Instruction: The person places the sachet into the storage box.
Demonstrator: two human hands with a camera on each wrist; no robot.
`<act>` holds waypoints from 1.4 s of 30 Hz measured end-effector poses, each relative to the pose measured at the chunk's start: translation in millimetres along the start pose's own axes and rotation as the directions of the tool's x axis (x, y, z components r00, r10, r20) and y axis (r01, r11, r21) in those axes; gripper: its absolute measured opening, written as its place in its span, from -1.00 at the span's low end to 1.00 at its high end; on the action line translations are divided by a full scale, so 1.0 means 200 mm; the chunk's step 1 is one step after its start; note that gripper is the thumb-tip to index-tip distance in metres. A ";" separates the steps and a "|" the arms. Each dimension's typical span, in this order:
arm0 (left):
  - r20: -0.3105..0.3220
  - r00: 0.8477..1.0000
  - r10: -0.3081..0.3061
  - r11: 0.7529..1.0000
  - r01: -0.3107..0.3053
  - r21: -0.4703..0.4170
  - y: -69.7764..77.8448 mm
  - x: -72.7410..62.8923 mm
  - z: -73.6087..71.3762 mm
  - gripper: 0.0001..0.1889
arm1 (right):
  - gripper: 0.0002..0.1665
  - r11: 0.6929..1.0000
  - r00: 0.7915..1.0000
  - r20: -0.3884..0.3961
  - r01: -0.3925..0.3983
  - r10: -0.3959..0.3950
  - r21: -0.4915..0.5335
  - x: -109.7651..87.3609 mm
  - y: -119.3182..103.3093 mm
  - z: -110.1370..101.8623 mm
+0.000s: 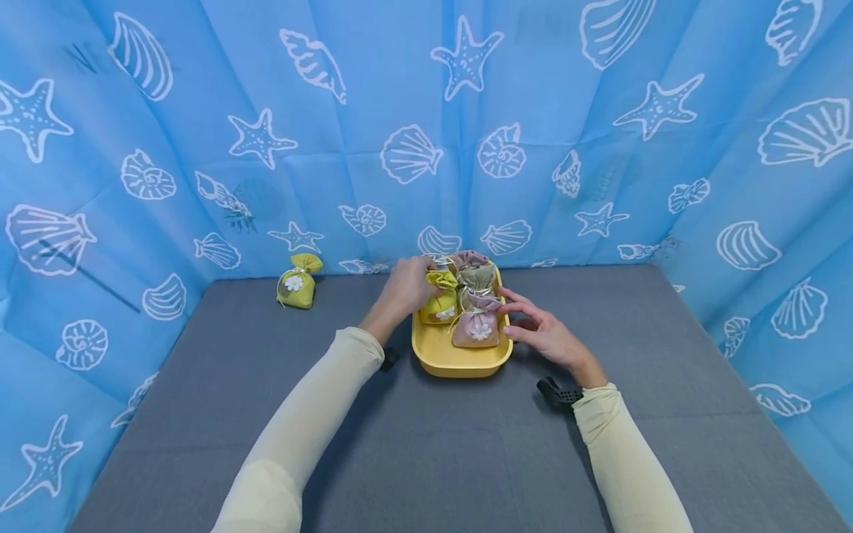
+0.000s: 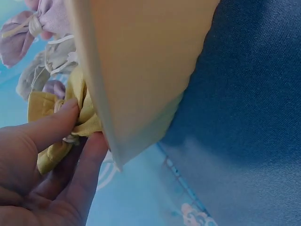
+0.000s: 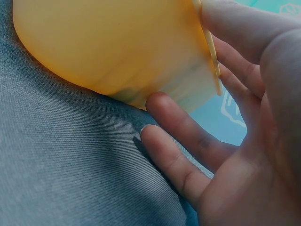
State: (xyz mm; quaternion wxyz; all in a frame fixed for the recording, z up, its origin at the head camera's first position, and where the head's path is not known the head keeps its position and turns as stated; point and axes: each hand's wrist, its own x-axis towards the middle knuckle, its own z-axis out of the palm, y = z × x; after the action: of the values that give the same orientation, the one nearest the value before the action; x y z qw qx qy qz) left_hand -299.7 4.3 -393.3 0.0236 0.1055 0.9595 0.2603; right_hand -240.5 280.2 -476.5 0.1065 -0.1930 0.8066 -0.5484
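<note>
A yellow plastic bin (image 1: 463,363) stands on the table with several small drawstring pouches in it. My left hand (image 1: 408,287) is over its left side, thumb and fingers pinching the gathered neck of a yellow pouch (image 1: 436,309); the left wrist view shows this yellow pouch (image 2: 82,101) close to the bin's rim. Beside it is a pink pouch (image 1: 476,326) with a white flower, and a grey-green pouch (image 1: 477,277) sits behind. At the bin's right side, my right hand (image 1: 549,337) touches the rim with spread, fairly straight fingers (image 3: 176,122).
Another yellow-green pouch (image 1: 297,285) with a white flower stands at the table's back left. A grey cloth covers the table (image 1: 426,459). Behind it hangs a blue curtain (image 1: 360,163) printed with shells and starfish.
</note>
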 end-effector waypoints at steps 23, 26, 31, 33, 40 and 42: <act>-0.343 0.935 -0.087 0.985 0.028 -0.172 -0.29 -0.07 -0.33 -0.72 | -0.56 1.000 1.000 -0.007 -0.005 0.005 -0.016 -0.01 0.00 -0.01; -0.413 0.904 -0.107 0.988 0.049 -0.149 -0.37 -0.07 -0.37 -0.74 | -0.57 1.000 1.000 -0.011 -0.003 0.002 -0.022 -0.01 0.00 -0.01; -0.468 0.873 -0.139 0.985 0.072 -0.157 -0.53 -0.07 -0.41 -0.75 | -0.57 1.000 1.000 -0.012 -0.004 0.004 -0.031 -0.01 -0.01 0.00; -0.498 0.854 -0.151 0.980 0.063 -0.190 -0.61 -0.07 -0.41 -0.75 | -0.57 1.000 1.000 -0.011 -0.008 0.008 -0.024 -0.01 -0.01 0.00; -0.484 0.828 -0.282 0.947 0.160 -0.277 -0.85 -0.09 -0.38 -0.65 | -0.58 1.000 1.000 -0.012 0.002 -0.002 -0.030 0.00 -0.01 0.01; -0.439 0.835 -0.332 0.935 0.228 -0.273 -0.89 -0.09 -0.37 -0.56 | -0.58 0.999 1.000 -0.014 0.003 -0.003 -0.037 0.00 -0.01 0.01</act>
State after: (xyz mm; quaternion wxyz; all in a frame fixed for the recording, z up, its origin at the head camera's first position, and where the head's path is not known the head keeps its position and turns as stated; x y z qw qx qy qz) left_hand -322.6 -185.6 -418.9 -0.1650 -0.1071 0.9074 0.3714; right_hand -238.9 279.0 -475.4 0.0966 -0.1923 0.8171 -0.5349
